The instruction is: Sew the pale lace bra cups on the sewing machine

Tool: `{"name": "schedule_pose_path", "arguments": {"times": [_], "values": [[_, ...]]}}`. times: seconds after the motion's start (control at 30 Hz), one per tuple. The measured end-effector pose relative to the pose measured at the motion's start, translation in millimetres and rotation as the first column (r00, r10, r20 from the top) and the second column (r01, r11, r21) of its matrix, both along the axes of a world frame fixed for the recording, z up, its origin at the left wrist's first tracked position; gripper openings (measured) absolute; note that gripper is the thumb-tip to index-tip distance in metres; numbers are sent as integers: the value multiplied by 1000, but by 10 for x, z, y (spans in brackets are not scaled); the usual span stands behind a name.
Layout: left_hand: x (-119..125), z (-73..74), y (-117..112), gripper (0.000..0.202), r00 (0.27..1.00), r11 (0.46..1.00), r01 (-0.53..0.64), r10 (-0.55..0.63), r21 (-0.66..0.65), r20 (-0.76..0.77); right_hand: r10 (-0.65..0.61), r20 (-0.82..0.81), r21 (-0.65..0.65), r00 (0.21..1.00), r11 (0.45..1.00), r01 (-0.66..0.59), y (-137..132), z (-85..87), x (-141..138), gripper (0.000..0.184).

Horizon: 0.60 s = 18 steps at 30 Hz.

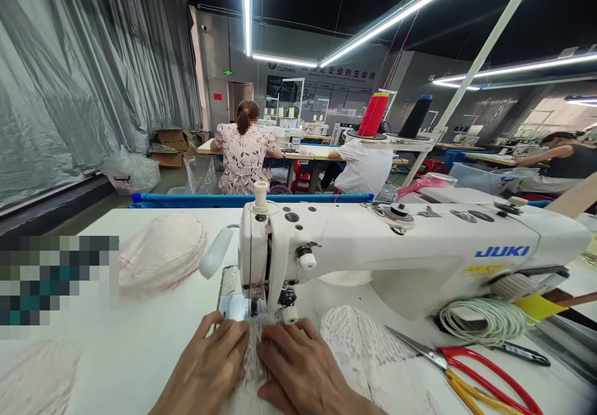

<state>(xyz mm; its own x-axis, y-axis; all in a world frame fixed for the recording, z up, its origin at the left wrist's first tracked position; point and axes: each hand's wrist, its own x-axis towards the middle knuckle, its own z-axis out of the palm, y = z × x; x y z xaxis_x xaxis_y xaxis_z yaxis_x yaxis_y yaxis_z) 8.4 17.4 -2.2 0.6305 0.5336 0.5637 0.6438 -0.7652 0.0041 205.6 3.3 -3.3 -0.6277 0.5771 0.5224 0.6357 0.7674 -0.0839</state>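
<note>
I see a long white sewing machine (336,241) with blue lettering (502,251), white lace fabric (352,334) in openwork, steel scissors (436,358) with red and yellow handles (454,355), a coiled pale-green cord (504,326), and a pale-pink blouse (243,157) printed with dark leaves.

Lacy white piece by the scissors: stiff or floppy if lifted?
Probably floppy: the lacy piece looks thin and lies spread out. Likely light for its size, given the open, stringy texture. Might snag on the scissors, whose blades lie beside it.

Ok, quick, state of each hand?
Left hand: bent over the white cloth; grip can't be told.
Right hand: on that cloth too; grip unclear.
</note>
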Motion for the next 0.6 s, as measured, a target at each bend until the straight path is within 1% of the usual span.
{"name": "schedule_pose_path", "arguments": {"times": [0.1, 0.2, 0.27, 0.33, 0.4, 0.47, 0.53, 0.6], "values": [[-12, 31, 178, 22, 996, 997, 5, 2, -75, 90, -45, 45, -65, 998, 997, 48, 92, 65, 20, 28], [-41, 51, 305, 15, 998, 991, -13, 22, -136, 64, -77, 73, -134, 994, 987, 86, 158, 129, 31, 31], [-61, 47, 308, 12, 998, 987, -29, 38, -158, 56, -61, 75, -143, 995, 987, 71, 170, 168, 52, 34], [-73, 32, 231, 12, 997, 990, -12, 23, -140, 80, -6, 58, -124, 998, 992, 13, 154, 198, 86, 38], [-74, 18, 95, 16, 992, 992, 43, -29, -116, 119, 96, 25, -86, 995, 992, -93, 112, 209, 115, 43], [-62, 20, -49, 25, 981, 989, 105, -86, -102, 175, 166, -9, -57, 986, 984, -167, 55, 194, 119, 47], [-44, 36, -153, 32, 981, 985, 101, -76, -137, 181, 187, -33, -21, 982, 982, -188, -2, 161, 96, 49], [-30, 50, -200, 31, 988, 990, 61, -43, -125, 146, 172, -53, 1, 984, 985, -173, -45, 122, 61, 45]]}}
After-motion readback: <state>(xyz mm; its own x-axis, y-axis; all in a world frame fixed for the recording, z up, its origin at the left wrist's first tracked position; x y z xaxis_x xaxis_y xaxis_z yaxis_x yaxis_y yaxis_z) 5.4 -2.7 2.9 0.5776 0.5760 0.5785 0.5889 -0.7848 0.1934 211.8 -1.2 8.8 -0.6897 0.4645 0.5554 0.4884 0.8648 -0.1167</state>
